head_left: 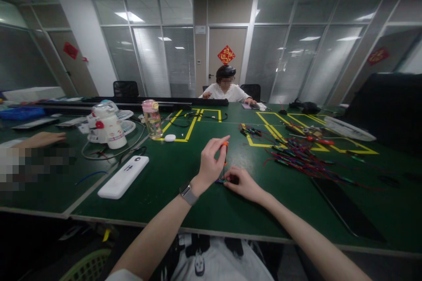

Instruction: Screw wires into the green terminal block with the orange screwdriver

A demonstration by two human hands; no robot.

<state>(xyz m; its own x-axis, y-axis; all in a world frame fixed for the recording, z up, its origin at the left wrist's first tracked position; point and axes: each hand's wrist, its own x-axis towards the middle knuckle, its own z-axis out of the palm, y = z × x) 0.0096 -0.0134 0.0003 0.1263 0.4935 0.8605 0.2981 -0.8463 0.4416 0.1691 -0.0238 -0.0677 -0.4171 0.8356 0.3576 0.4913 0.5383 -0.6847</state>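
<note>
Grips a thin orange-handled screwdriver (pixel 224 151) upright in the left hand (pixel 211 164), fingers closed on the handle; pins a small dark part (pixel 227 180) to the green table (pixel 184 210) with the right hand (pixel 244 183), fingertips pinched on it, just below the screwdriver tip; holds both hands nearly touching, near the table's front edge. Shows, further left, a pink-lidded clear bottle (pixel 152 119) standing upright, contents too blurred to tell; nearer, a long white flat device (pixel 123 177); to the right, a tangle of red and dark wires (pixel 296 156); below the table's left end, a green lattice basket (pixel 87 267), inside hidden.
</note>
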